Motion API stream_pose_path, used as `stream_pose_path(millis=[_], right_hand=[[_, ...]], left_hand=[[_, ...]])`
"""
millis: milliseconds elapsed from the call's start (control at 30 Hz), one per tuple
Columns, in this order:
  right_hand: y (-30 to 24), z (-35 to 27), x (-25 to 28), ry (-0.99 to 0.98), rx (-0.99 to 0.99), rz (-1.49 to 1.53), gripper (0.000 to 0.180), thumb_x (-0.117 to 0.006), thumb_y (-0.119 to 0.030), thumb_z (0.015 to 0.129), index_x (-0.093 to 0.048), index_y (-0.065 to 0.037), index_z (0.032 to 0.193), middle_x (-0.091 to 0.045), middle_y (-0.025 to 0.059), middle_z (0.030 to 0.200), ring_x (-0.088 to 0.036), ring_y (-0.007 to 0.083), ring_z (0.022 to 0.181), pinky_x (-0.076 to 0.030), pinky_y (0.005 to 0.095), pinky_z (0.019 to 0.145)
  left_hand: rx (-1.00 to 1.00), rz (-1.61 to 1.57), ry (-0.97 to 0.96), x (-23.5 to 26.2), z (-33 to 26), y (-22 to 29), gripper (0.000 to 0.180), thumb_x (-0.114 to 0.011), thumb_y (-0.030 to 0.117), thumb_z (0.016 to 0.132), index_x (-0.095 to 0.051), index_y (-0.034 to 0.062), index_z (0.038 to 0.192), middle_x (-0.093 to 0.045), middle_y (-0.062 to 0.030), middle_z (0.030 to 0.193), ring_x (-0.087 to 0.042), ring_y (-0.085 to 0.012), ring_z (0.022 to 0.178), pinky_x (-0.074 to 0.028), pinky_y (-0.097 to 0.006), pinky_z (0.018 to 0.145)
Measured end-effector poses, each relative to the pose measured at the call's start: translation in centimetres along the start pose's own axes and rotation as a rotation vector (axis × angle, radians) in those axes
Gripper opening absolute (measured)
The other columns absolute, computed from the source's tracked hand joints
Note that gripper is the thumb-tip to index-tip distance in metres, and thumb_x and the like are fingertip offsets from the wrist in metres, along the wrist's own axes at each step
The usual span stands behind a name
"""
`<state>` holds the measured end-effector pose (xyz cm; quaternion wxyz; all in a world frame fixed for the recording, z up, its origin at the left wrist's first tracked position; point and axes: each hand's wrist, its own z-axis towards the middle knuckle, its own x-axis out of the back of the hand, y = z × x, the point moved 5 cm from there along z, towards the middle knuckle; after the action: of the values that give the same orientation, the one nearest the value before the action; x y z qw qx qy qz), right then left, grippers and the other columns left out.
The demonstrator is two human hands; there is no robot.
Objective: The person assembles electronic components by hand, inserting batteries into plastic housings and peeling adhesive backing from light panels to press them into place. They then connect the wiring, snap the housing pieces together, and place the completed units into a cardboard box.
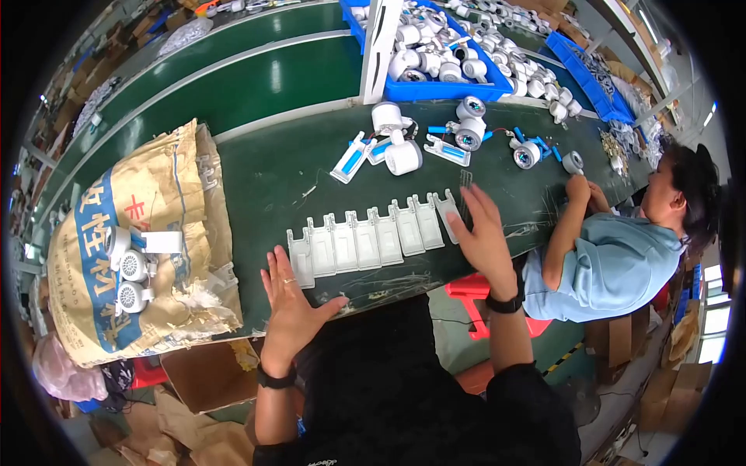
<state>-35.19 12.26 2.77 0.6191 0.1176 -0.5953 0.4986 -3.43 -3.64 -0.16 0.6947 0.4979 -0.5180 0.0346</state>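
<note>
Black shirt [388, 380] lies nearest, below the left grip [294, 312] and right grip [489, 242]. Both are released and spread. Between them, a row of white plastic casings [367, 241] stretches across the green tabletop [268, 175], its leftmost piece [301, 264] just beside the left grip, its tilted rightmost piece [446, 213] near the right, contact unclear.

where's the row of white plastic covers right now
In the head view, the row of white plastic covers lies near the picture's middle on the green table, between the left hand and right hand.
</note>
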Motion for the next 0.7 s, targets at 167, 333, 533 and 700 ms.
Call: stream_pose_path(millis=[167, 333, 533, 700], right_hand=[[-0.9, -1.6, -2.6, -0.018, -0.135, 0.321, 0.047, -0.062, -0.027, 0.103, -0.056, -0.001, 0.141, -0.055, 0.0218, 0.144, -0.049, 0.0359, 0.136, -0.041, 0.0383, 0.111], [2.6, -0.8, -0.8, 0.021, -0.139, 0.269, 0.045, -0.060, -0.027, 0.104, -0.056, -0.001, 0.141, -0.056, 0.0223, 0.143, -0.049, 0.0359, 0.135, -0.038, 0.0402, 0.113], [4.7, -1.7, 4.1, 0.356, -0.143, 0.067, 0.035, -0.062, -0.020, 0.102, -0.061, -0.005, 0.134, -0.057, 0.0160, 0.145, -0.046, 0.0352, 0.140, -0.036, 0.0425, 0.115], [2.7, -4.4, 6.3, 0.333, -0.103, 0.092, 0.034, -0.065, -0.011, 0.097, -0.064, -0.006, 0.131, -0.057, 0.0116, 0.146, -0.043, 0.0329, 0.144, -0.033, 0.0431, 0.118]], left_hand=[[-0.035, 0.029, -0.023, -0.7, 1.4, 0.8, 0.132, -0.086, 0.044, 0.078, 0.004, -0.0124, 0.157, -0.010, -0.0350, 0.164, -0.003, -0.0481, 0.155, 0.002, -0.058, 0.124], [-0.057, 0.045, -0.110, -4.0, 2.1, 4.8, 0.130, -0.083, 0.046, 0.081, 0.004, -0.0142, 0.156, -0.009, -0.0351, 0.165, -0.001, -0.0461, 0.156, 0.003, -0.054, 0.125], [-0.084, 0.038, -0.192, -7.5, 4.4, 9.1, 0.130, -0.079, 0.054, 0.082, 0.003, -0.0144, 0.156, -0.006, -0.0397, 0.163, 0.002, -0.0487, 0.155, 0.004, -0.054, 0.124], [-0.148, -0.004, -0.222, -11.6, 7.0, 13.2, 0.127, -0.073, 0.059, 0.085, 0.002, -0.0145, 0.156, -0.006, -0.0439, 0.160, 0.003, -0.0522, 0.154, 0.004, -0.058, 0.123]])
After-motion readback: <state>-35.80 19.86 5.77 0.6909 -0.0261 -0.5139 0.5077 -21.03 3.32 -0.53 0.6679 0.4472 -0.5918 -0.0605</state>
